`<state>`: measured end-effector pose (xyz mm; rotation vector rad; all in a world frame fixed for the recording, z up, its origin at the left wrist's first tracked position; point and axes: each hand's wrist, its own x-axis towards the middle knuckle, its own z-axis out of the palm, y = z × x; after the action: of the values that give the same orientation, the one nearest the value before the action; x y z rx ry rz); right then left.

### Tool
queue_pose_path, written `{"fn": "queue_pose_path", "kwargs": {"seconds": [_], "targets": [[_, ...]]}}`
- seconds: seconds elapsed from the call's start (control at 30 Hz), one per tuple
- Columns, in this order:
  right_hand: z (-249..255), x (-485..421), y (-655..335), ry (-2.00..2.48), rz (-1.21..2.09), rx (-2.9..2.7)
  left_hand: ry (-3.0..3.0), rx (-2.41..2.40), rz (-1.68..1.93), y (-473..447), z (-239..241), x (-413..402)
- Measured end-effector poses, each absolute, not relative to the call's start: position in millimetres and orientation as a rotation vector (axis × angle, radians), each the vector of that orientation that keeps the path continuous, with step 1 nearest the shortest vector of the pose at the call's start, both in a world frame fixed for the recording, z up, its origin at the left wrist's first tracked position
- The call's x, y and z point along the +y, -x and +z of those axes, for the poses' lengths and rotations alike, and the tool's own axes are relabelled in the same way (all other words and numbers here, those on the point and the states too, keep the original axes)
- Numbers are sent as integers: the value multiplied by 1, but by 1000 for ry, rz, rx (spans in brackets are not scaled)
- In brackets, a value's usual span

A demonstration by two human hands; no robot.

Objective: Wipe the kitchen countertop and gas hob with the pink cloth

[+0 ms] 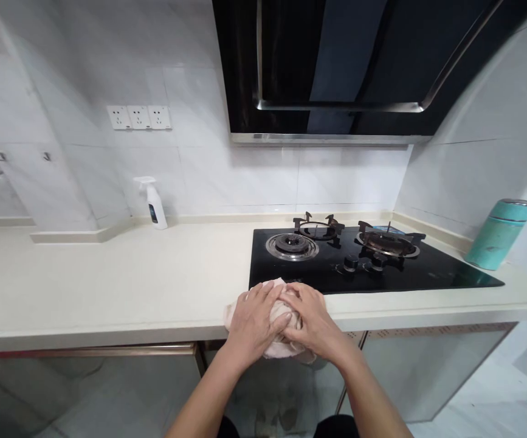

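A crumpled pale pink cloth (pixel 285 350) lies at the front edge of the cream countertop (pixel 154 286), right before the black gas hob (pixel 372 267). My left hand (pixel 254 322) and my right hand (pixel 313 322) are both pressed over the cloth, fingers curled round it and meeting in the middle. Most of the cloth is hidden under the hands; bits stick out at the left and below.
The hob has two burners (pixel 292 245) with pan supports and two knobs (pixel 351 263). A white spray bottle (pixel 154 204) stands by the tiled wall. A teal canister (pixel 498 234) is at the right. A black range hood (pixel 336 73) hangs overhead. Wall sockets (pixel 139 117) are up left.
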<state>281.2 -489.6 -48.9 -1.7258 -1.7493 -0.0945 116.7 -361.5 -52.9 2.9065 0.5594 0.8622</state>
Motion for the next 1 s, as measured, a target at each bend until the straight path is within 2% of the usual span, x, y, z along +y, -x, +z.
{"fn": "queue_pose_path", "kwargs": {"seconds": [0.23,0.43,0.7,0.83,1.0], "targets": [[-125,-535,-335,1996,-608,-1168,-2926,633,848,-122,-66,-363],[-144,-521,-336,1931,-901,-944,-2948,615,731,-163,-69,-388],[-146,-542,-351,1854,-973,-1177,-2992,398,787,-175,-72,-404],[-139,-555,-357,1884,-942,-1294,-3056,442,755,-126,-71,-383],[-138,-554,-355,1903,-892,-1245,-3068,847,651,-28,-66,-325]]}}
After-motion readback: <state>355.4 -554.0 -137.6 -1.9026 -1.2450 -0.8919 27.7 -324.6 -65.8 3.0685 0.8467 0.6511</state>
